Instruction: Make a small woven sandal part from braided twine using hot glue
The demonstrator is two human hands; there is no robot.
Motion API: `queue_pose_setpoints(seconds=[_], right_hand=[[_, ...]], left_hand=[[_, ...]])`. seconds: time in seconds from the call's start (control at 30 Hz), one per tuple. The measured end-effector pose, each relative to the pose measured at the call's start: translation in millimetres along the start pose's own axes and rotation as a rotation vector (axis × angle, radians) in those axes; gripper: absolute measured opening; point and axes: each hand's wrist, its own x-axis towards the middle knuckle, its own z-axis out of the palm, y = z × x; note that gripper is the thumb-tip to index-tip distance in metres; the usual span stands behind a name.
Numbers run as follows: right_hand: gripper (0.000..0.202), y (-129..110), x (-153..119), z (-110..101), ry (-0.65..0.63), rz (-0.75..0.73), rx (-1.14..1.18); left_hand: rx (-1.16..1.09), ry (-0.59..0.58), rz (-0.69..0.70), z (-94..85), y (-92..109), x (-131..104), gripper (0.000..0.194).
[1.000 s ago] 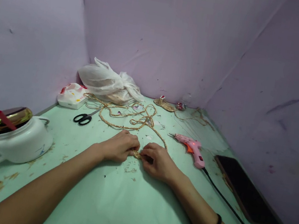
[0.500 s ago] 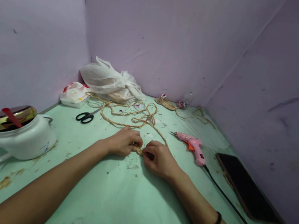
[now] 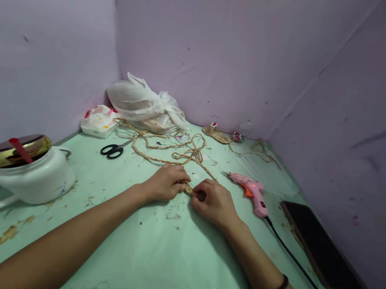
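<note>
Near the middle of the green tabletop (image 3: 165, 259), my left hand (image 3: 167, 183) pinches a small piece of braided straw rope (image 3: 188, 189). My right hand (image 3: 212, 200) has its fingers closed on the right end of the same piece. Only a short stretch of it shows between the fingertips. Beyond the hands a long braided rope (image 3: 146, 157) lies in loose loops, and one strand runs down toward my right hand. To the right rests a pink glue gun (image 3: 250, 189), its orange trigger showing and its black cord trailing toward the front right.
Black-handled scissors (image 3: 112, 151) lie left of the rope. A white pot (image 3: 35, 179) with a gold lid stands at left. Behind are a tissue pack (image 3: 98, 123), a white plastic bag (image 3: 140, 103) and a woven straw piece (image 3: 217, 136). A dark phone (image 3: 320, 246) lies at right.
Both hands have moved slightly right in the view, as has the whole scene. A little more of the braided piece shows between my fingers.
</note>
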Motion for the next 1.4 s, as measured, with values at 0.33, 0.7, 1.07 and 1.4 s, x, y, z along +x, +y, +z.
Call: queue_pose_setpoints(seconds=[0.33, 0.7, 1.07, 1.4], right_hand=[[0.017, -14, -10, -17, 0.137, -0.099, 0.117], [0.021, -9, -19, -21, -0.274, -0.221, 0.120], [0.020, -2, -19, -20, -0.239, -0.184, 0.187], [0.018, -2, -18, -24, -0.264, -0.127, 0.232]], left_hand=[[-0.029, 0.264, -0.105, -29.5, 32, -14, 0.028], [0.223, -0.351, -0.107, -21.7, 52, -24, 0.010], [0.169, -0.265, -0.102, -7.0, 55, -26, 0.014], [0.148, -0.251, -0.066, -3.5, 55, -24, 0.014]])
